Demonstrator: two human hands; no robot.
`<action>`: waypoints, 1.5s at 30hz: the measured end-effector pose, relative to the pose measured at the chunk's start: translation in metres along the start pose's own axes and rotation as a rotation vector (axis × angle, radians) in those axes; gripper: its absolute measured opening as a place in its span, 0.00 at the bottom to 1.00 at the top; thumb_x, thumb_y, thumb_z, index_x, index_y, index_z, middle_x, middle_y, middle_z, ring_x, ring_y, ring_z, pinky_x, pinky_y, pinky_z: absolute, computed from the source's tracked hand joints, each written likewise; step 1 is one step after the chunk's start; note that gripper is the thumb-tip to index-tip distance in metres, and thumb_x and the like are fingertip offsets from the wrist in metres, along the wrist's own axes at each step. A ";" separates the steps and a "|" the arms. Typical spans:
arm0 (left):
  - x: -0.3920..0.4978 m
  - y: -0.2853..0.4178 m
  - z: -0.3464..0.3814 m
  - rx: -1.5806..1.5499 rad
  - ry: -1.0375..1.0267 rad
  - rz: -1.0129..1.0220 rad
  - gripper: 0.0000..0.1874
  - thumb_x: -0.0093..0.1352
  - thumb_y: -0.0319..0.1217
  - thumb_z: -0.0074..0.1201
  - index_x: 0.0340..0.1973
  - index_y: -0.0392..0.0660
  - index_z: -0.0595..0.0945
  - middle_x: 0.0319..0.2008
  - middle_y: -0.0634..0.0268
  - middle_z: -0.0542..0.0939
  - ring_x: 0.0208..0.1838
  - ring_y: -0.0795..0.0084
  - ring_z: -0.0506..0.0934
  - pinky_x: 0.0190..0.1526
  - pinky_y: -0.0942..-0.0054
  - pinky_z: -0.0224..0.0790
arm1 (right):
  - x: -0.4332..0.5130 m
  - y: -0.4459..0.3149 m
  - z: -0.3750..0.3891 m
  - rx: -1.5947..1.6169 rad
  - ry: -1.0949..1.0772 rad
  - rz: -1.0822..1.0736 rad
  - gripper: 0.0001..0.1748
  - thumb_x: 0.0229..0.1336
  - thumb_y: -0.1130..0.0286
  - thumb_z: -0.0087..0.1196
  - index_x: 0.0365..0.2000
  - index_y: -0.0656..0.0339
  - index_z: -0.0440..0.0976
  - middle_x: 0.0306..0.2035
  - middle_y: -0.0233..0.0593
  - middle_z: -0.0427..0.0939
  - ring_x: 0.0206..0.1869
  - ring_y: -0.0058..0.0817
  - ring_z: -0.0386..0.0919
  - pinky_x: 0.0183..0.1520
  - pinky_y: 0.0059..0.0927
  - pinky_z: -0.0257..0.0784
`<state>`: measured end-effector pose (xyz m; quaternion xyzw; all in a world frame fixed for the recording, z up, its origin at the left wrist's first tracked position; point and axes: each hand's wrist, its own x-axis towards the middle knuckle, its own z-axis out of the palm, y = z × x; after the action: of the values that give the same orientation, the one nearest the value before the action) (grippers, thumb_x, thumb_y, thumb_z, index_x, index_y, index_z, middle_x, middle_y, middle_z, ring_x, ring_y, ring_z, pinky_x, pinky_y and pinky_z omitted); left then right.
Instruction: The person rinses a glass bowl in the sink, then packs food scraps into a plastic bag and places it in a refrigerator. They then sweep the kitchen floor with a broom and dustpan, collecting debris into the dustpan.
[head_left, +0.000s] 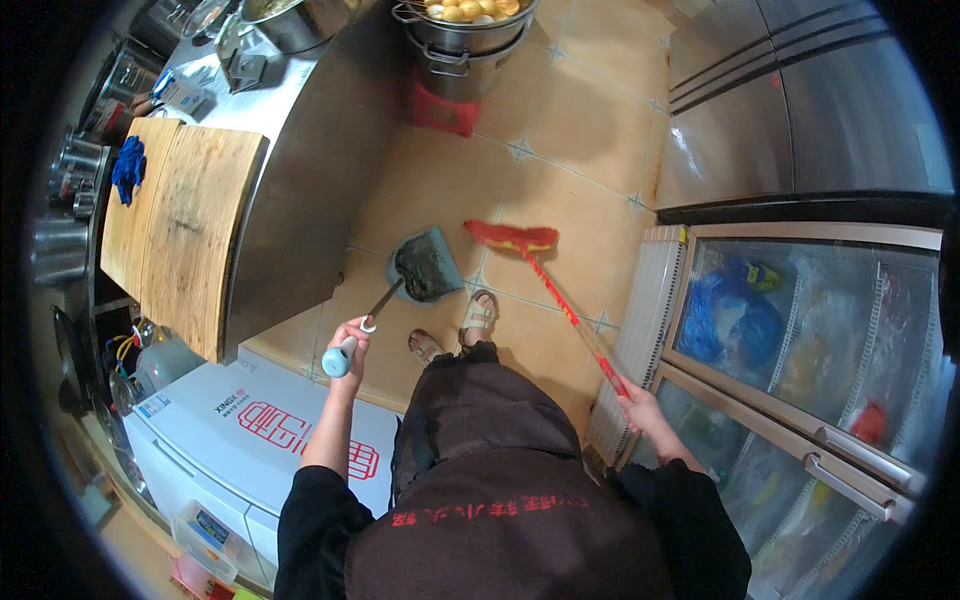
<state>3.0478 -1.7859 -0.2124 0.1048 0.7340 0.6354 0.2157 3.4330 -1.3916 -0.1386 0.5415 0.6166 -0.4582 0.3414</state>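
My left hand (351, 351) grips the white-and-blue handle of a long-handled dustpan (427, 264). Its grey-blue pan rests on the tiles just ahead of my feet, with dark grime over its inside. In my right hand (641, 409) is the upper end of a red-and-yellow broom handle (559, 296). The red broom head (514, 235) is on the floor to the right of the pan, apart from it. My sandalled feet (457, 326) stand just behind the pan.
A steel counter (300, 180) with wooden boards (199, 225) stands left, above a white chest freezer (247, 420). Right are a glass-door fridge (739, 315) and steel cabinets (727, 142). Ahead, stacked steel pots (465, 64) sit on a red plastic stool (444, 112).
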 end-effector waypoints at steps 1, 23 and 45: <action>0.007 0.001 0.004 0.016 -0.032 -0.013 0.04 0.64 0.25 0.53 0.28 0.42 0.74 0.44 0.57 0.78 0.50 0.68 0.73 0.54 0.67 0.61 | 0.002 -0.001 -0.009 0.082 0.036 -0.005 0.30 0.62 0.68 0.42 0.64 0.34 0.52 0.17 0.32 0.70 0.13 0.19 0.67 0.14 0.25 0.64; 0.147 0.028 0.068 0.090 -0.416 -0.157 0.07 0.62 0.17 0.47 0.27 0.44 0.73 0.44 0.59 0.77 0.51 0.69 0.72 0.54 0.68 0.61 | -0.038 0.013 0.045 0.321 -0.021 0.002 0.40 0.55 0.75 0.49 0.66 0.43 0.48 0.16 0.32 0.66 0.13 0.21 0.64 0.15 0.26 0.61; 0.196 0.030 0.073 0.188 -0.737 0.030 0.07 0.59 0.17 0.47 0.27 0.43 0.72 0.41 0.60 0.78 0.49 0.69 0.73 0.50 0.69 0.64 | -0.110 -0.120 0.186 1.607 -0.435 -0.004 0.41 0.57 0.75 0.48 0.66 0.42 0.42 0.16 0.25 0.63 0.12 0.13 0.57 0.12 0.19 0.52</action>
<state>2.9037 -1.6319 -0.2269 0.3566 0.6606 0.4880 0.4454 3.3209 -1.6034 -0.0791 0.5187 0.0231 -0.8538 -0.0384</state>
